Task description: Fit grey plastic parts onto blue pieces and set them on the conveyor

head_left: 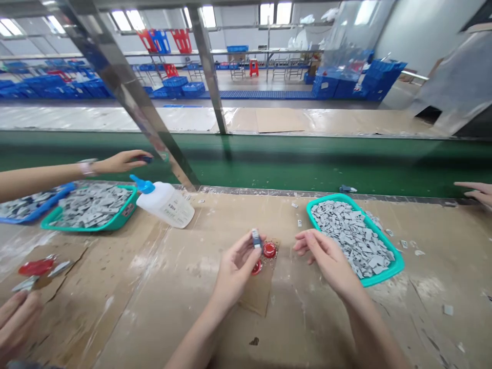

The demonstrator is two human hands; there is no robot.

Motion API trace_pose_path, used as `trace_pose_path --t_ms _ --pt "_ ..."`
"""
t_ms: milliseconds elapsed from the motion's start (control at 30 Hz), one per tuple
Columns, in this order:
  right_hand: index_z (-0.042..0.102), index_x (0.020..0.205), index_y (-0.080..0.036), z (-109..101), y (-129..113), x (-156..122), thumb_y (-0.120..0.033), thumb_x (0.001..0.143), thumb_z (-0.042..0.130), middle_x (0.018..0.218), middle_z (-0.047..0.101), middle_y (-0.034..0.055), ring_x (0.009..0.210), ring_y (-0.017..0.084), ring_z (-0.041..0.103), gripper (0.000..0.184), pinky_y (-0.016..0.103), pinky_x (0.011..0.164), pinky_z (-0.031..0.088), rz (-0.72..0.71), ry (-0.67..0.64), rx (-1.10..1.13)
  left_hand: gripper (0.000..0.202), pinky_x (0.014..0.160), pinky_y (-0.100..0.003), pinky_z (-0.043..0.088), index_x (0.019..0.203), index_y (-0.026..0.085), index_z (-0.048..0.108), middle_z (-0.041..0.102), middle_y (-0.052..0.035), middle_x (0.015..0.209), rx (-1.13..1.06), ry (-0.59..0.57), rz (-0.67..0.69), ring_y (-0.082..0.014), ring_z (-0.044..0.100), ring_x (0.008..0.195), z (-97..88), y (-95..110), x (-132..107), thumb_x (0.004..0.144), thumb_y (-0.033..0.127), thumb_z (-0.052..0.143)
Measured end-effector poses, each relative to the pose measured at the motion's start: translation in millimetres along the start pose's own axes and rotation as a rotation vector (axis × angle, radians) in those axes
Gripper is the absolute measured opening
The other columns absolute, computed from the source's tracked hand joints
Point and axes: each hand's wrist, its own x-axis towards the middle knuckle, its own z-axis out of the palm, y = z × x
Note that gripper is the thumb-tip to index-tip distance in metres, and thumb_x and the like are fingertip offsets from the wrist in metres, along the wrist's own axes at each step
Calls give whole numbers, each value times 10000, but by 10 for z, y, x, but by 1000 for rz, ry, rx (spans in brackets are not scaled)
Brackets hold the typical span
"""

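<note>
My left hand [238, 261] pinches a small dark blue and grey plastic piece [256, 241] between thumb and fingers, its grey end up. Just beyond and under it are two red round caps [269, 250] with wet-looking red insides, standing on a strip of cardboard [255, 300]. My right hand [323, 253] hovers right of the caps, its fingers loosely bent and apart, with nothing visible in them. Close by on its right lies a green tray [397, 261] heaped with small grey plastic pieces [351, 236]; the hand overlaps its near left edge.
A white squeeze bottle [169, 205] with a blue nozzle leans by another green tray [125, 218]. A co-worker's hand [123, 161] reaches over the green conveyor belt [269, 164]; another person's hand [478, 190] is at right. A metal post [130, 97] slants at left.
</note>
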Motion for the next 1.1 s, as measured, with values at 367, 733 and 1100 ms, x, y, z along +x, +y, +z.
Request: trace_pose_path --t_ms 367,733,1100 --pt "696 837 -225 -1098 357 462 -423 816 536 844 688 67 878 267 554 256 383 794 365 -43 505 -962 359 927 -369 468 1147 132 556 673 -119 1084 691 42 325 -221 626 1024 -538 -91 1037 807 238 506" --pt "664 734 -140 -909 193 527 -233 841 537 814 652 154 921 316 542 191 361 704 392 60 470 -1017 407 880 -453 446 1191 125 569 669 -162 1053 1321 -2 501 -318 584 1035 -360 5 2134 800 109 455" --pt "650 794 -209 -480 92 -359 -406 798 587 794 661 36 725 193 594 207 287 638 471 -72 199 21 328 893 -451 450 1158 164 544 566 -97 1188 1300 -471 649 -225 553 1056 1528 -199 2558 871 320 524"
